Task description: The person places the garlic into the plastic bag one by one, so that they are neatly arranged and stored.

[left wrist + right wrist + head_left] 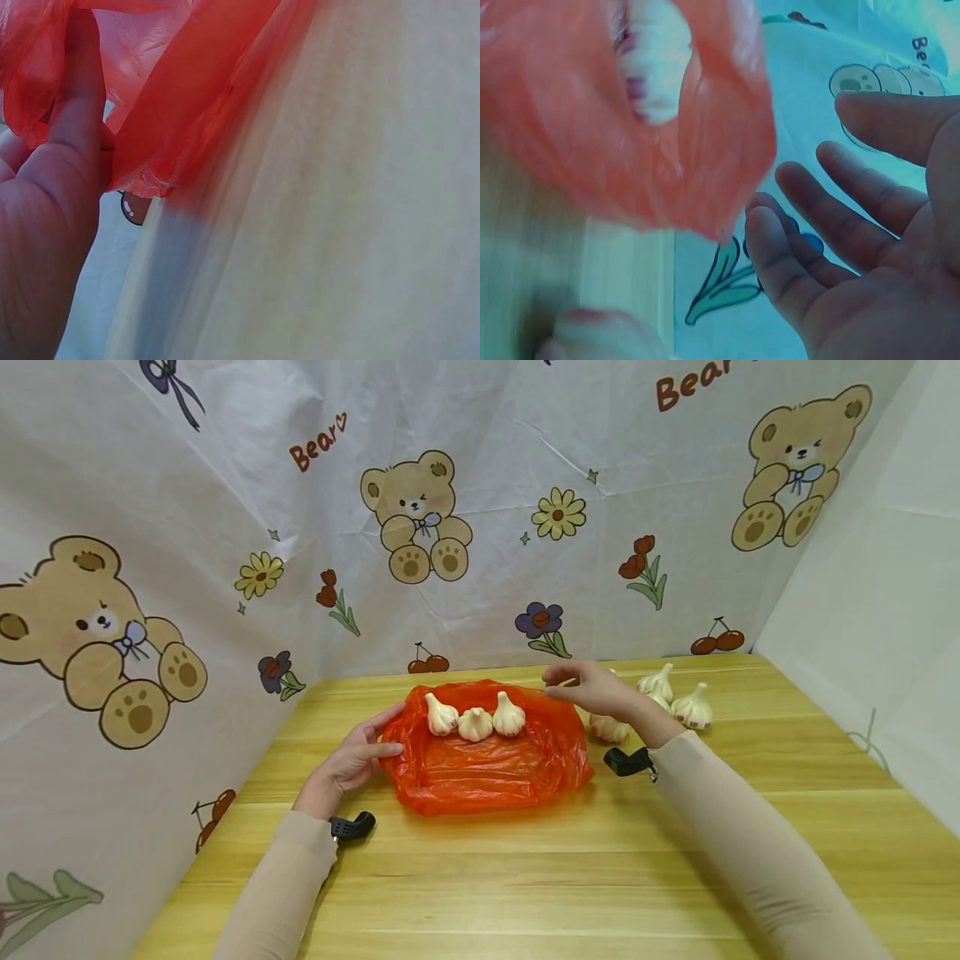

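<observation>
A red plastic bag (pixel 480 777) lies spread with its mouth wide on the table. Inside it, along the far side, sit three garlic bulbs (pixel 475 725). My left hand (pixel 352 762) grips the bag's left edge between thumb and fingers; in the left wrist view the red film (pixel 187 97) partly covers the fingers. Over the bag's far right corner hovers my right hand (pixel 596 689), empty, its fingers loosely bent. The right wrist view has that hand (pixel 855 240) apart from the bag, with a blurred garlic bulb (pixel 656 64) showing in the bag's mouth.
Several more garlic bulbs (pixel 692 707) stand in a group on the table right of the bag, partly hidden behind the right hand and wrist. A wooden table (pixel 480 877) meets a bear-printed cloth (pixel 480 618) at the back and left. A white wall rises on the right.
</observation>
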`<state>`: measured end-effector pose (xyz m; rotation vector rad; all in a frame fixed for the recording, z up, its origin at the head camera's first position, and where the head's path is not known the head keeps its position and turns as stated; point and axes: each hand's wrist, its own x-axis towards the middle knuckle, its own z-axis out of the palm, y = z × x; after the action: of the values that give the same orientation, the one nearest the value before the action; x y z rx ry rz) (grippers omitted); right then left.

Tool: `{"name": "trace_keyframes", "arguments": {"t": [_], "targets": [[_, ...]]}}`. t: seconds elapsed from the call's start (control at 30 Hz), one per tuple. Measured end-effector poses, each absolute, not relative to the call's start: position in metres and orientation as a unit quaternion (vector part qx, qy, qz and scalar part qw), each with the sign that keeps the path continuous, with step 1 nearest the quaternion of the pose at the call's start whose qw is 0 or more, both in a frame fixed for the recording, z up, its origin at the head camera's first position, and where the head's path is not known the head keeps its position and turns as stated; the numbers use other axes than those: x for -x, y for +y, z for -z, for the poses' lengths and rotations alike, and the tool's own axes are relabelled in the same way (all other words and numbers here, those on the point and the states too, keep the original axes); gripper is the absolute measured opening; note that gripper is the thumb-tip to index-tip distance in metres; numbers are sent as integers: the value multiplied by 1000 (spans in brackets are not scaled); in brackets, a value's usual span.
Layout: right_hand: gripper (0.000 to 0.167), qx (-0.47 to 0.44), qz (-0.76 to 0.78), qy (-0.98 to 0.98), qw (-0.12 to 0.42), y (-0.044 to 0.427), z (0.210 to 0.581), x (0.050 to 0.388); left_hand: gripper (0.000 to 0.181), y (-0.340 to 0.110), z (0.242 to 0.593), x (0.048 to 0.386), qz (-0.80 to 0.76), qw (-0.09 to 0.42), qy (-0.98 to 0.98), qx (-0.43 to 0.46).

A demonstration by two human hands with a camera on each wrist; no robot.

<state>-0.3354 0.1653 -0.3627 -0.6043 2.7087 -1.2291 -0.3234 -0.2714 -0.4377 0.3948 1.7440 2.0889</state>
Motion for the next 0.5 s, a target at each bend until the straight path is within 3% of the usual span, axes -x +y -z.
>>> {"name": "trace_keyframes", "arguments": {"t": [0.5], "targets": [[44, 169, 422, 890, 35, 222, 366, 321, 86, -271, 435, 322, -747, 196, 619, -140]]}}
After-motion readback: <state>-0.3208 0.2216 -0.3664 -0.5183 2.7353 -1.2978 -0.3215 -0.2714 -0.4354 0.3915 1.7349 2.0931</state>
